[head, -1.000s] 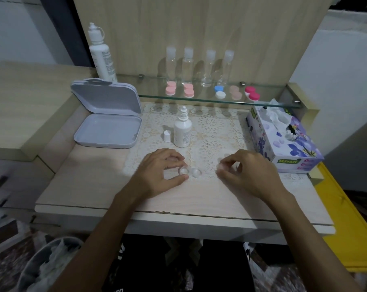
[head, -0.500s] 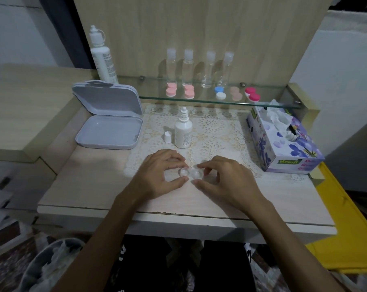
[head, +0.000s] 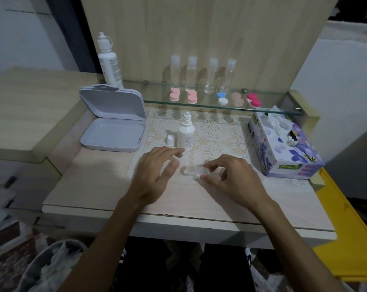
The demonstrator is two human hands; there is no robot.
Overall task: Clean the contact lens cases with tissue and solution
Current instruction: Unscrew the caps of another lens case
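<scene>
since a second ago the left hand (head: 155,175) has let go and spread wide, while the right hand (head: 226,175) now pinches the clear lens case (head: 194,171) on the tabletop (head: 94,186). solution bottle (head: 186,133) stands uncapped; tissue box (head: 283,148) untouched, so wiping seems still ahead.

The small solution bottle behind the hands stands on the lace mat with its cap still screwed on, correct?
Not quite. The small solution bottle does stand upright on the lace mat behind the hands, but the head view shows its nozzle bare; its cap stands on the mat just left of it.
</scene>
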